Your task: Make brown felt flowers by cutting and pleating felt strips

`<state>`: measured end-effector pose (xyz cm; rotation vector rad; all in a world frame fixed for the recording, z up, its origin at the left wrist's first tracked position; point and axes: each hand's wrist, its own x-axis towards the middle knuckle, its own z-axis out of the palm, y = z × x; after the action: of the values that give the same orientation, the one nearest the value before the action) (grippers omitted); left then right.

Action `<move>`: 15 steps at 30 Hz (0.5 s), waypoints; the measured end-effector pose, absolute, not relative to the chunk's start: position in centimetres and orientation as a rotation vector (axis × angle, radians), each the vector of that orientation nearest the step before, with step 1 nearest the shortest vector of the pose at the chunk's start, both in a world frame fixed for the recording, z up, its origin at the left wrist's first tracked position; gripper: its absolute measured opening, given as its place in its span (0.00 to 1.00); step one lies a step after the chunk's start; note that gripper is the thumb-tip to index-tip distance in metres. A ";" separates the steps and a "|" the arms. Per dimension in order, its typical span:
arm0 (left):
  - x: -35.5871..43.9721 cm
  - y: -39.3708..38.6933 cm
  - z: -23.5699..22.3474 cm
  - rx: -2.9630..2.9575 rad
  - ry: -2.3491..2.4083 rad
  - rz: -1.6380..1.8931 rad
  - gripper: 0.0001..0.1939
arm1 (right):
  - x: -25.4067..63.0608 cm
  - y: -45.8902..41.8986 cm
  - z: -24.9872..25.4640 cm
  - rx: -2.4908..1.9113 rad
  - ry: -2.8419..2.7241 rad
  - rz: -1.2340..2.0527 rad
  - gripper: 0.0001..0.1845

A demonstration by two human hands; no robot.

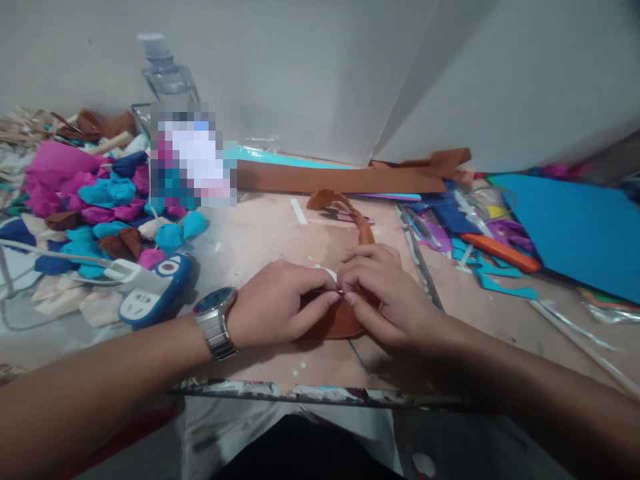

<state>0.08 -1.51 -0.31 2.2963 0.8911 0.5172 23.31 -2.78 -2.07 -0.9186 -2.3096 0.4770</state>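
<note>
Close to the front edge of the board, my left hand (280, 300) and my right hand (393, 297) meet with thumbs and fingertips pinched together. Between and beneath them is a rounded brown paper piece (336, 325), its upper part hidden by my fingers. A twisted brown crepe paper strip (364, 227) curls away from behind my right hand toward the back. A small white bit (326, 271) shows just behind the fingertips. Both hands appear closed on the brown paper, though the exact spot pinched is too small to make out.
Crumpled pink, blue and brown paper pieces (107, 200) pile up at left, beside a blue-and-white charger (159, 290). A clear bottle (167, 73) stands behind a pixelated patch. A long brown strip (340, 179) lies at the back; an orange cutter (500, 252) and blue sheet (580, 230) at right.
</note>
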 end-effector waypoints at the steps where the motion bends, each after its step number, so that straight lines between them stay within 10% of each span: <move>1: 0.1 -1.5 -0.2 2.248 0.892 0.521 0.13 | 23.3 -2.8 -2.1 -0.926 -2.305 0.479 0.06; 15: 0.0 -1.0 -0.2 2.033 0.848 0.589 0.08 | 23.5 -2.5 -1.9 -0.913 -2.275 0.465 0.03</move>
<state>0.02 -0.97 -0.17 2.0331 0.8475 0.5887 23.45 -2.48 -1.85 -0.9127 -2.2754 0.4647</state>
